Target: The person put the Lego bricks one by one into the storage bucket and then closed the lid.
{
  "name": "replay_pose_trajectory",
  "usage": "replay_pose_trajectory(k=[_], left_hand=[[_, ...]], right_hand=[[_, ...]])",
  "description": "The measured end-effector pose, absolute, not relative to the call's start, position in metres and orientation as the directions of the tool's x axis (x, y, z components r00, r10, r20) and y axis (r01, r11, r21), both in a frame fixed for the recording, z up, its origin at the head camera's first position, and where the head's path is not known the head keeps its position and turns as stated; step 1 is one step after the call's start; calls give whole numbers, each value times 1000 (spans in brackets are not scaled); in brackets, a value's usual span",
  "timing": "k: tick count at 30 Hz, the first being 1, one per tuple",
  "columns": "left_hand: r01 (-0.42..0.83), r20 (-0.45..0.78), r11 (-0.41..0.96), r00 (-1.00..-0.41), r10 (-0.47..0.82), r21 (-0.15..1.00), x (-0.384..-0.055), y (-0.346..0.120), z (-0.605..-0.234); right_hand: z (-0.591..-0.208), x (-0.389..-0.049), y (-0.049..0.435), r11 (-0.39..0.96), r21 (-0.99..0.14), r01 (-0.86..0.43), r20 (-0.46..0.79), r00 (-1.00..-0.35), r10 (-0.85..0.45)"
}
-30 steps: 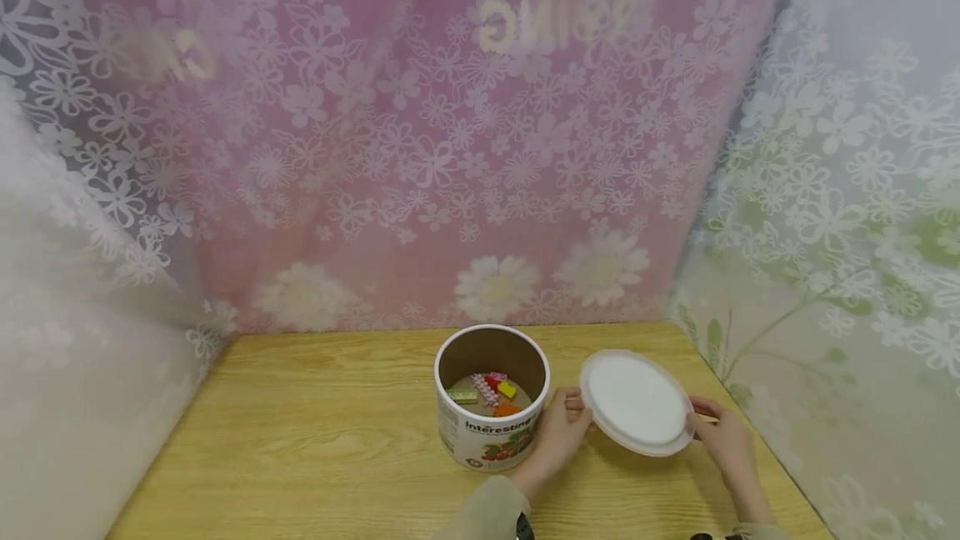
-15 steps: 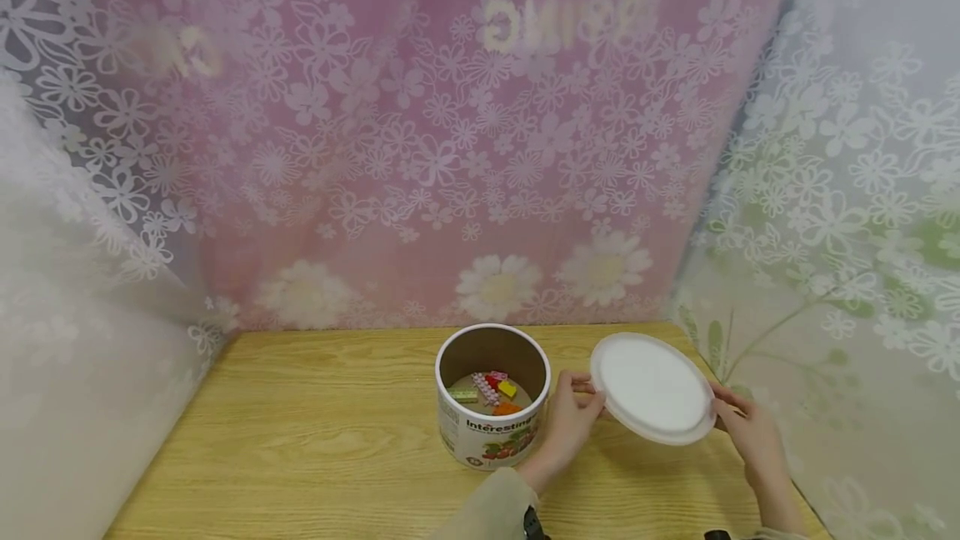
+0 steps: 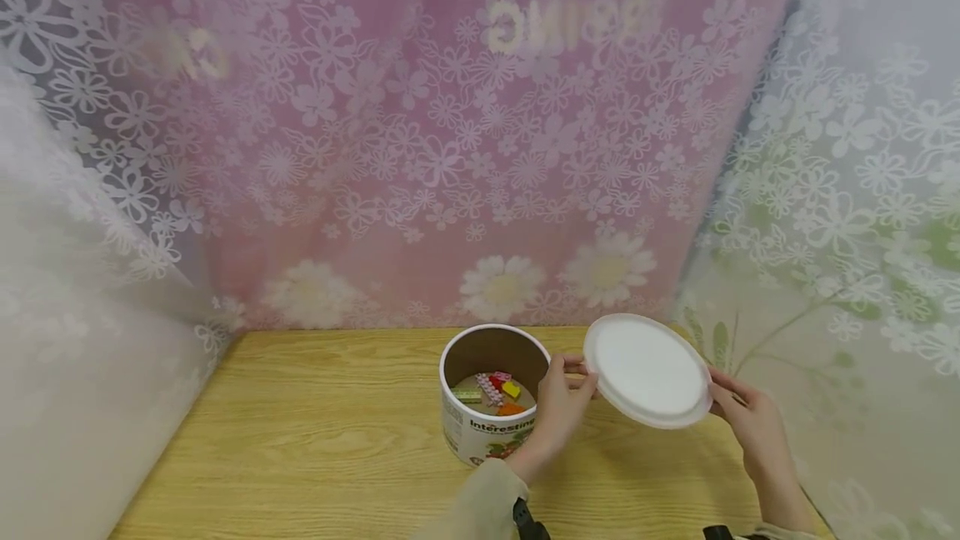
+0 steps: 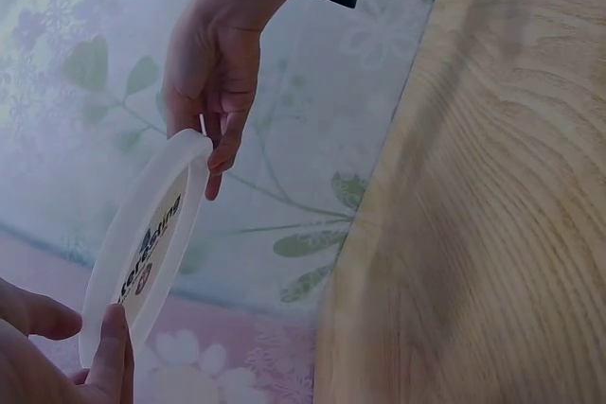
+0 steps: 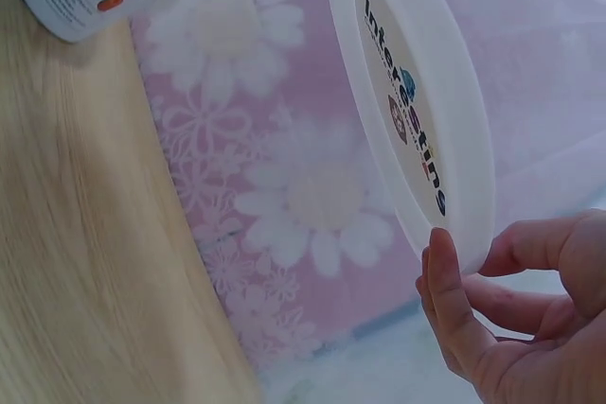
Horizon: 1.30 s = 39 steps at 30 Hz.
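Observation:
A round white lid (image 3: 647, 370) is held tilted above the table, its plain face toward the head camera. My left hand (image 3: 558, 407) pinches its left edge and my right hand (image 3: 752, 423) pinches the right edge. Both wrist views show the lid's printed face (image 5: 402, 106), with the word "Interesting" on it. Just left of my left hand stands a white cylindrical tub (image 3: 480, 432), uncovered, its label partly hidden by that hand. Several small toy bricks (image 3: 491, 390) in pink, red, yellow, green and orange lie on the tub's bottom.
The wood-grain table (image 3: 315, 432) carries the tub right of its middle. A pink flowered curtain (image 3: 420, 157) hangs behind the table's back edge. Pale flowered curtains close in the left and right sides.
The lid has risen and shifted slightly right, carried by both hands, then moved a little back left. The tub and its bricks stay in place.

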<state>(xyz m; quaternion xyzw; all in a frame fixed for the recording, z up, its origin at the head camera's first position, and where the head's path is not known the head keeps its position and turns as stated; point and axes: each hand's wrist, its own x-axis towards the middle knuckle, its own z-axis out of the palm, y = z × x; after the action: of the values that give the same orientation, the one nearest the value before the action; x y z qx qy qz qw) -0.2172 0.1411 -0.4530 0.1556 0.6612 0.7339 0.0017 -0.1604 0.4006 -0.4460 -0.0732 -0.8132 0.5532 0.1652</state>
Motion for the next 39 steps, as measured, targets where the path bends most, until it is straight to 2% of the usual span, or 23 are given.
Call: replay_pose_trajectory(k=[3,10,15,27,39], left_hand=[[231,252,-118,-946,204,966,-220,133,-450],[228,249,-128,-949,191,965,-229,107,-439],[247,262,-101,-950,172,964,-236,85,-434],[212,223,-103,-968,113,972,-249,29,-434],[166,176,-130,-982,68,977,-257,-21,-440]], right_hand=[[-444,-164,394,363,-928,-84,195,-940,282],[-439,-172,372,204,-953,-225,268,-940,212],[-435,-178,352,167,-942,-290,316,-937,152],[-429,-195,300,101,-947,-304,313,-946,84],[-431,-209,258,111,-967,-230,233,-973,9]])
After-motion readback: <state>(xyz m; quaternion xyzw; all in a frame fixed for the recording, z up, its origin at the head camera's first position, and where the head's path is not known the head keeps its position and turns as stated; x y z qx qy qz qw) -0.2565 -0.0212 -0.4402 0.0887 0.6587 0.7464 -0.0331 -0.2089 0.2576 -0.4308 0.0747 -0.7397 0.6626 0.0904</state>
